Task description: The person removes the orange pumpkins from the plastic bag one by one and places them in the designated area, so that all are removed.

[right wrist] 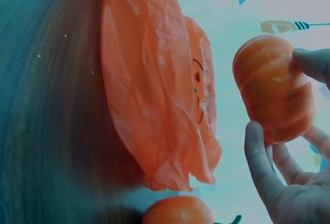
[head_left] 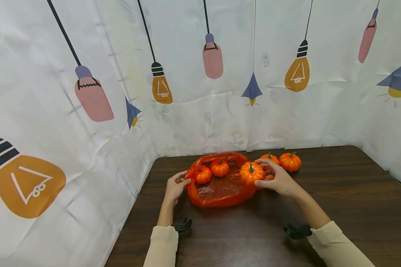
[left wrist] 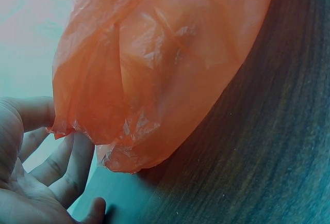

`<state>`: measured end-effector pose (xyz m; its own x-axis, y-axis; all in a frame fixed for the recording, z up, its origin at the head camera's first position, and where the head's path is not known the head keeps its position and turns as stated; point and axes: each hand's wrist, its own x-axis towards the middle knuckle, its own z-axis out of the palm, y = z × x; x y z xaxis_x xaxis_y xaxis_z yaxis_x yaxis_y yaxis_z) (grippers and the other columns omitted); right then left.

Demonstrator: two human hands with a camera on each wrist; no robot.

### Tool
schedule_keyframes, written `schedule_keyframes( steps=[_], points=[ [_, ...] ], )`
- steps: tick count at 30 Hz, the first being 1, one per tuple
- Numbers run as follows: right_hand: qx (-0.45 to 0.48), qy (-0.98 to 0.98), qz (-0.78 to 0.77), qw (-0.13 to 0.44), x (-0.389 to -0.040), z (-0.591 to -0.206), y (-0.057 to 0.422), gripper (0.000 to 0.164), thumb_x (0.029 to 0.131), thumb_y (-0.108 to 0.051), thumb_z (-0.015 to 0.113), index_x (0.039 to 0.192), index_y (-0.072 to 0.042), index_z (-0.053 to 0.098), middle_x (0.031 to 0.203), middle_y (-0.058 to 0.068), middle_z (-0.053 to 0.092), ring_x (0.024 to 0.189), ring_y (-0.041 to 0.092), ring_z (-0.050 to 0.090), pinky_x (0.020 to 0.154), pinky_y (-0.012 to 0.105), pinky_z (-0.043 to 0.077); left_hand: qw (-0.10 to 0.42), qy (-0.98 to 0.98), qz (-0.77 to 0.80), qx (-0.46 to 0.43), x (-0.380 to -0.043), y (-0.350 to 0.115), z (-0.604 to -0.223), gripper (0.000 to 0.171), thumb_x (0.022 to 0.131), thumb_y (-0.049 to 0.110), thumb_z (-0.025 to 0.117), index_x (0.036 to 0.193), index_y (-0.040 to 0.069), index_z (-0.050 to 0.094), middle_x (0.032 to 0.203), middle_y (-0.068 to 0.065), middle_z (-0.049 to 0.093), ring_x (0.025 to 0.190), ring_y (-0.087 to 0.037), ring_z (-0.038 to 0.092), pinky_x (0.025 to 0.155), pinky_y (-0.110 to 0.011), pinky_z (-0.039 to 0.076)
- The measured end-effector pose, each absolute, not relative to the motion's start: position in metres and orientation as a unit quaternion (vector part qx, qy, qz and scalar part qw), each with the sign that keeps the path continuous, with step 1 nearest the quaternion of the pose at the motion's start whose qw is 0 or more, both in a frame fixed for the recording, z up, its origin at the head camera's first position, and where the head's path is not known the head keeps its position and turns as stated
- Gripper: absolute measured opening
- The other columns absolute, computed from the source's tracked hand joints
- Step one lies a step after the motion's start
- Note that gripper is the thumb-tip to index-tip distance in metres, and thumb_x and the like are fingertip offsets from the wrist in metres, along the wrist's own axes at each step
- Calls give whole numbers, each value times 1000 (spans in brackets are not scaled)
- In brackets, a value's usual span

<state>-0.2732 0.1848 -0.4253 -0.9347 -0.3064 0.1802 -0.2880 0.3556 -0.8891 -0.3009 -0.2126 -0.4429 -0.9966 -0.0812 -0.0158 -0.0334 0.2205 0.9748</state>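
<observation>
An orange plastic bag (head_left: 217,200) lies with its mouth spread on the dark table. Two small toy pumpkins, one nearer the left rim (head_left: 203,174) and one farther back (head_left: 219,168), sit inside it. My left hand (head_left: 175,188) pinches the bag's left edge, also seen in the left wrist view. With thumb and fingers my right hand (head_left: 278,178) grips another orange pumpkin (head_left: 251,172) with a green stem, at the bag's right rim. In the right wrist view that pumpkin (right wrist: 276,90) is raised clear of the bag (right wrist: 144,79).
Right of the bag stand more pumpkins: one at the far right (head_left: 290,162), one beside it (head_left: 270,158), and another partly hidden behind my right hand. The brown table (head_left: 347,207) reaches to a white curtain (head_left: 200,122) printed with lamps.
</observation>
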Motion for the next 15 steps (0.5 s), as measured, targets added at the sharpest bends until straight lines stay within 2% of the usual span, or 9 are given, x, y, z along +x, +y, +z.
schedule_keyframes(
  steps=[3,9,15],
  points=[
    [-175,829,-531,4,-274,-424,190,69,91,-27,79,150,-17,45,145,21,43,118,35,53,92,31,52,19,-781,-623,38,-301,-212,-443,42,94,5,71,135,0,64,86,-6,67,75,-10,64,93,-49,55],
    [-161,831,-533,0,-276,-421,203,69,91,-28,79,150,-21,44,147,20,39,121,36,51,99,48,45,16,-781,-622,41,-300,-212,-441,42,94,5,71,136,1,64,89,-8,67,75,-11,64,96,-54,53],
    [-142,822,-551,-3,-275,-416,219,69,92,-26,78,150,-20,42,148,22,35,118,39,52,88,42,52,17,-784,-619,43,-301,-211,-441,42,94,6,71,136,1,64,91,-10,67,77,-12,64,95,-54,53]
  ],
)
